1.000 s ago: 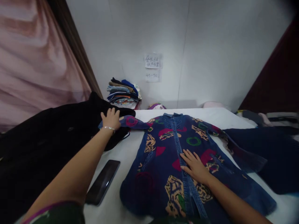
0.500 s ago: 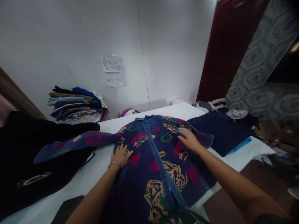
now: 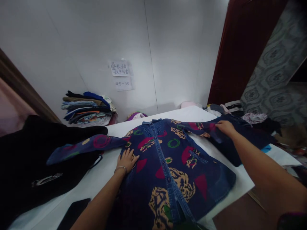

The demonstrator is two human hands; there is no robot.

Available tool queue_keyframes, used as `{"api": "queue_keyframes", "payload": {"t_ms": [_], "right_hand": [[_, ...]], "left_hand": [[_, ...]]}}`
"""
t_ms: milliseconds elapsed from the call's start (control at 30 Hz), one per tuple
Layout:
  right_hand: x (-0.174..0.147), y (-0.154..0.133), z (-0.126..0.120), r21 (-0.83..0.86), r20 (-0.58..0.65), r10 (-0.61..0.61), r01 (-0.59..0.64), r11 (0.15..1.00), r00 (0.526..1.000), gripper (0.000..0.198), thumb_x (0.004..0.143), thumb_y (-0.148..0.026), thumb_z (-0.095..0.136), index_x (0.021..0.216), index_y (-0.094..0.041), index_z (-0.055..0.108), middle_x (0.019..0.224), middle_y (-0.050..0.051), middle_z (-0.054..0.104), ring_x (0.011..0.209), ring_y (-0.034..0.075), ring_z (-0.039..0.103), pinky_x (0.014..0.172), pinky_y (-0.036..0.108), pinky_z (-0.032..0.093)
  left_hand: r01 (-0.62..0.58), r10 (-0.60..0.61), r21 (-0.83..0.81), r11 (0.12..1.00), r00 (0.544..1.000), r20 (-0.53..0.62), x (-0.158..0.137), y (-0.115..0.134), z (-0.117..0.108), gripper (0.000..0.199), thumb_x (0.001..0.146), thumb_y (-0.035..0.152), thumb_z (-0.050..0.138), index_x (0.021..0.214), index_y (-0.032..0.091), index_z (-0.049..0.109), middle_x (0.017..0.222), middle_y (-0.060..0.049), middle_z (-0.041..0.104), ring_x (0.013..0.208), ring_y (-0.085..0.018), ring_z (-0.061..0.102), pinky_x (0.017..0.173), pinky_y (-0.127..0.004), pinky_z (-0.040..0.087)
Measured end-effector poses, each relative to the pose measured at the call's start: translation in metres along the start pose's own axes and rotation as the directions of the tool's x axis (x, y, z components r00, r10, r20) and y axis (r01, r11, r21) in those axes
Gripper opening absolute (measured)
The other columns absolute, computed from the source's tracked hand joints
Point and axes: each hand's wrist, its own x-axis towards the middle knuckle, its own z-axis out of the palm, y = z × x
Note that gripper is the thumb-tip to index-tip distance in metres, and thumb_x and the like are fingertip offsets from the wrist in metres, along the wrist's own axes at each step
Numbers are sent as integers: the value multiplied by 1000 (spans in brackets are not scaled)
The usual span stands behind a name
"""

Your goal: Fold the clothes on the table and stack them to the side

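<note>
Across the middle of the worktop (image 3: pixel 192 112), collar toward the far edge, lies the shirt (image 3: pixel 148 174). My right hand (image 3: pixel 225 127) has moved outward from its side and now pinches the right sleeve (image 3: pixel 192 126) near its end, over the navy cloth (image 3: pixel 250 135), so both sleeves now reach sideways. My left hand (image 3: pixel 127 159) stays spread flat on the body: blue, patterned red, tan and green, its denim placket parting toward the near edge. The left sleeve (image 3: pixel 87 146) lies on a black garment (image 3: pixel 21 163); folded clothes (image 3: pixel 88 109) are piled by the far edge.
</note>
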Motion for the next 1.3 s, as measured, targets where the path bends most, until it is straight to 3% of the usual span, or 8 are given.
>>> {"api": "queue_keyframes", "payload": {"t_ms": [133,233,367,600,767,933,1100,1300], "right_hand": [[24,10,-32,7,-94,98,-98,995,991,37,84,-21,46,114,-11,65,116,23,61,101,29,59,72,35,38],[31,2,-31,-4,-104,71,-72,997,992,39,77,-8,49,112,-3,64,117,31,58,105,32,56,78,39,36],[40,-49,-3,61,-76,-130,135,989,989,42,80,-9,47,120,-10,61,120,20,61,107,24,56,84,31,37],[51,-191,59,240,28,-451,432,869,892,32,90,-29,43,101,-17,71,100,3,71,89,16,61,73,19,40],[72,-270,92,259,52,-468,440,860,882,43,95,-35,34,97,-14,71,97,8,71,89,17,61,73,21,39],[92,-324,127,244,94,-461,428,870,883,47,97,-36,29,105,-11,68,112,15,65,107,22,56,87,28,37],[107,-356,155,227,137,-432,397,889,891,49,96,-41,27,115,-13,61,121,16,60,119,28,48,98,40,33],[131,-365,169,228,193,-343,298,927,919,44,90,-41,44,113,-8,62,115,21,62,106,31,58,88,43,42]], "left_hand": [[-22,21,20,1000,998,60,-2,1,-1,49,90,43,33,135,30,48,151,-7,32,140,-33,19,106,-56,21],[-67,63,44,997,994,84,-2,-1,1,45,90,38,35,131,33,52,151,-4,31,141,-34,16,106,-58,19],[-7,7,12,1000,999,45,0,-2,6,51,90,44,33,137,28,47,152,-8,30,141,-32,19,107,-53,21],[63,-62,-5,998,998,24,0,1,9,64,90,53,30,143,19,36,153,-10,26,141,-28,20,109,-48,20],[79,-78,-36,996,996,33,0,-1,10,66,89,56,31,143,19,36,153,-9,25,141,-28,20,110,-48,19],[87,-86,-69,994,996,23,-1,-1,12,67,87,59,34,142,20,38,153,-9,27,141,-28,20,111,-49,18],[68,-70,-78,995,997,-25,-2,-5,20,66,86,60,35,141,23,41,152,-8,30,140,-28,23,111,-48,19],[67,-70,-111,992,997,-25,-2,-8,22,66,85,61,37,141,25,41,151,-7,30,140,-29,24,111,-50,19]]}}
